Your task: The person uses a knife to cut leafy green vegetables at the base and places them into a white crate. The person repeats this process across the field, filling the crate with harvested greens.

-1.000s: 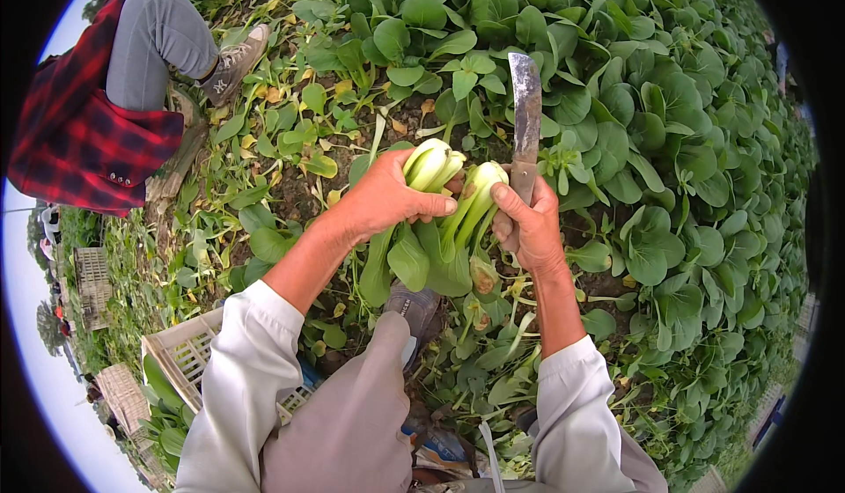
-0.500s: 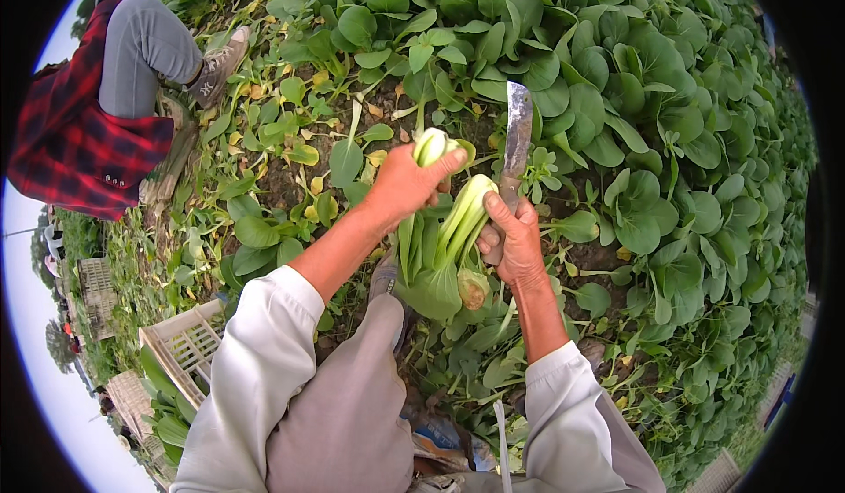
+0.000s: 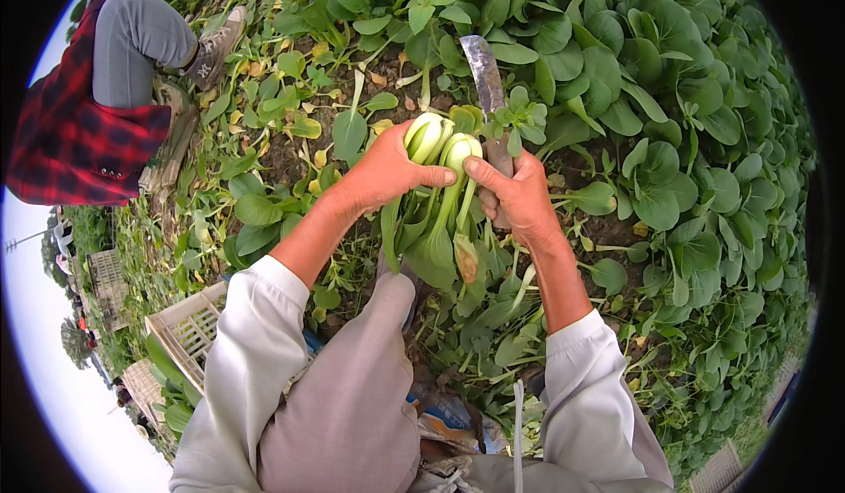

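My left hand (image 3: 391, 169) is closed around a head of bok choy (image 3: 428, 137), its cut pale base facing up. Pressed against it is a second bok choy (image 3: 459, 154), its leaves hanging below with one browned, withered leaf (image 3: 466, 260) among them. Both my thumbs meet at the stalks of this second head. In my right hand (image 3: 521, 195), the handle of a knife (image 3: 486, 75) is gripped under the fingers; its worn, curved blade points up and away. A small leafy sprig overlaps the knife near the handle.
Dense bok choy plants (image 3: 669, 176) grow ahead and to the right. Loose and yellowed leaves litter the soil at left. A pale plastic crate (image 3: 187, 330) with greens stands left of my knee. At the upper left sits another person in a red-and-black checked shirt (image 3: 88, 132).
My hands have come together, bringing the two bok choy heads side by side. The knife in my right hand has shifted up and left, its blade now tilting left.
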